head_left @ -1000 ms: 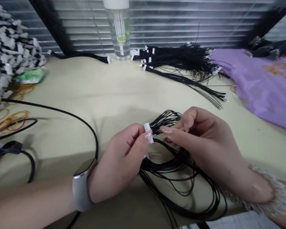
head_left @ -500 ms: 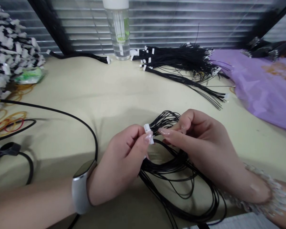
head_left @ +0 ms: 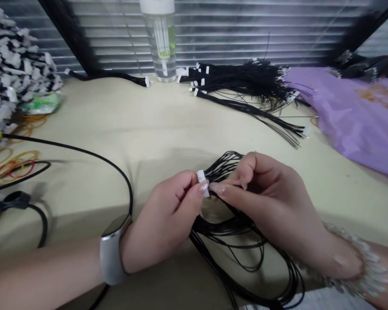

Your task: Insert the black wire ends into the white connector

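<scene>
Between thumb and fingers, my left hand [head_left: 171,215] grips a white plastic connector [head_left: 201,175]. Several thin black wires [head_left: 224,165] run from the connector's right side and arch over towards my right hand [head_left: 261,198]. That hand is closed in a pinch, its thumb tip right beside the connector's wire side. It appears to grip a wire there, though the fingertips partly hide it. Below both hands, the long black wires [head_left: 242,288] hang in loose loops on the tabletop.
A water bottle [head_left: 163,47] stands at the back, beside a pile of black wire harnesses [head_left: 239,79]. Purple plastic [head_left: 349,112] lies at right. White-ended harnesses [head_left: 16,64] are heaped at left above rubber bands [head_left: 16,165]. A black cable [head_left: 93,155] passes under my left wrist.
My right thumb and fingers have moved left, closer to the white connector. My left hand keeps its grip and has barely shifted.
</scene>
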`<state>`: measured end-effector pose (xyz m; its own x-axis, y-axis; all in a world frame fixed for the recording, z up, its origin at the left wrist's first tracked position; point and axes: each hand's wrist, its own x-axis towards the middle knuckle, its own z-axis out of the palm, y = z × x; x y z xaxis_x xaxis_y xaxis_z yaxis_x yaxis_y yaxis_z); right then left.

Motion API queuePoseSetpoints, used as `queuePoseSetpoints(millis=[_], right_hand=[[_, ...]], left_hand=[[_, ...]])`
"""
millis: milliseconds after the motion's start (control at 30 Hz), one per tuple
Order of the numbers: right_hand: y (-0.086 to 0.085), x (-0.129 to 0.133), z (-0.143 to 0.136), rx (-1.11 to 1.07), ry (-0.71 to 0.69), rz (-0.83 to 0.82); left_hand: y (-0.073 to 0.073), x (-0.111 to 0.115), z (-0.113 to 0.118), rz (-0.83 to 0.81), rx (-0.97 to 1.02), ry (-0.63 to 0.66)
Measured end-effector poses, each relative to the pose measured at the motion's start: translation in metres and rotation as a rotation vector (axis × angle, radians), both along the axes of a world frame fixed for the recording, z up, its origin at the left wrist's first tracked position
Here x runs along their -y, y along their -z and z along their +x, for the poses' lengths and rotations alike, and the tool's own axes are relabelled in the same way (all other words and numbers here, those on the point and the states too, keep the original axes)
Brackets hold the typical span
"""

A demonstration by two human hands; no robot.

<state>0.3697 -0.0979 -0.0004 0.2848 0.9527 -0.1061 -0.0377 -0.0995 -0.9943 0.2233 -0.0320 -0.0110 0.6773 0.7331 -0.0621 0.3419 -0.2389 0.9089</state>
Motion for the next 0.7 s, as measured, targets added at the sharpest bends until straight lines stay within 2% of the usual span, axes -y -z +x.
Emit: queuePoseSetpoints(millis=[133, 200, 367, 433, 500, 567, 700], right_hand=[[0.001, -0.002, 0.002, 0.060, -0.012, 0.047], [0.001, 0.000, 0.004, 0.206, -0.038, 0.109], [0.000, 0.014, 0.011, 1.038, -0.118, 0.424], [0.000, 0.017, 0.014, 1.246, -0.170, 0.489], [0.002, 0.017, 0.016, 1.270, -0.259, 0.516], [0.003, 0.014, 0.018, 1.204, -0.340, 0.536], [0.001, 0.009, 0.023, 1.209, -0.348, 0.525]], left_hand=[[0.000, 0.002, -0.001, -0.029, 0.047, -0.010], [0.000, 0.003, -0.002, -0.028, 0.049, -0.013], [0.001, 0.003, -0.003, 0.056, 0.014, 0.027], [0.001, 0.002, -0.003, 0.053, 0.010, 0.045], [0.002, 0.001, -0.002, 0.034, 0.003, 0.052], [0.003, 0.001, -0.002, 0.010, 0.010, 0.052], [0.002, 0.001, 0.000, -0.057, 0.086, 0.064]])
